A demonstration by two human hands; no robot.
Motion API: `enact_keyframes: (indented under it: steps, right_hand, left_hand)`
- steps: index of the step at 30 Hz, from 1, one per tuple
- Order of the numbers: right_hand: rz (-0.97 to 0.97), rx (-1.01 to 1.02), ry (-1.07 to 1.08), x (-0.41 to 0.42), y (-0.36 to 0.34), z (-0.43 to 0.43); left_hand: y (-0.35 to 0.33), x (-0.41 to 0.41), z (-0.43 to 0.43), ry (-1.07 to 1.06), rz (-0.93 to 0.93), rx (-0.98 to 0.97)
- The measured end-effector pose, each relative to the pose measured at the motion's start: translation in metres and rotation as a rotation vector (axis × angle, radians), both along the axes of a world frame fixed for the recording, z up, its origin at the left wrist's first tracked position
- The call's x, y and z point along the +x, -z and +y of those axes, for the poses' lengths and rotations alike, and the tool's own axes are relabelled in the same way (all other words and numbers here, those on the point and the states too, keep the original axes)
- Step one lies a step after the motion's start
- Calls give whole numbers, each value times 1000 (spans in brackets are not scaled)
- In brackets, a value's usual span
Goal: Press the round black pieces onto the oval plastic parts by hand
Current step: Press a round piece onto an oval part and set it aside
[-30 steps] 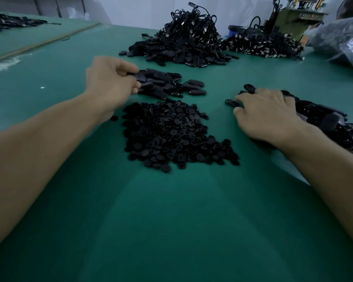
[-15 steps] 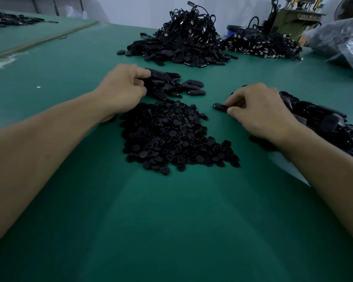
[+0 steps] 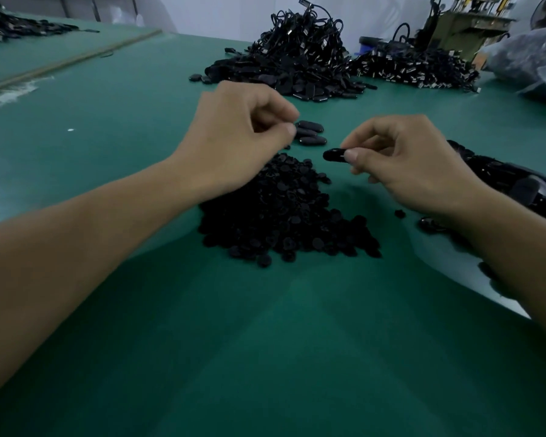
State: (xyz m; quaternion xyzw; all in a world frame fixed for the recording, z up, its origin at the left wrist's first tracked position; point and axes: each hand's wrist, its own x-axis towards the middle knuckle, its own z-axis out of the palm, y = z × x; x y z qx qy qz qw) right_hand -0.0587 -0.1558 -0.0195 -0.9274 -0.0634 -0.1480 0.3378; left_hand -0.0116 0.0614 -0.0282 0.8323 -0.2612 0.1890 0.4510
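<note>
With right hand (image 3: 413,165) pinching an oval part (image 3: 334,155) over the far right of the pile of round pieces (image 3: 284,216), and left hand (image 3: 243,137) curled thumb to fingertip, contents impossible to tell, could easily press off-centre and drop into the pile.

table: green table (image 3: 265,357) | on it: round black pieces heap (image 3: 284,216); oval parts (image 3: 309,134); cable pile (image 3: 297,58)

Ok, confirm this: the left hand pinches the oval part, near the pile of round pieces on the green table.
Wrong hand. The head view shows the right hand pinching the oval part, not the left hand; it is near the pile of round pieces on the green table.
</note>
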Motion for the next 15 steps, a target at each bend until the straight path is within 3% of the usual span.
enact_keyframes:
  steps: [7,15]
  right_hand:
    - [-31,247,-203,-9,-5,15]
    - [-61,479,-276,-12,-7,20]
  left_hand:
    - [-3,-15,-3,134,104,-3]
    - [-6,-16,1,165,175,-68]
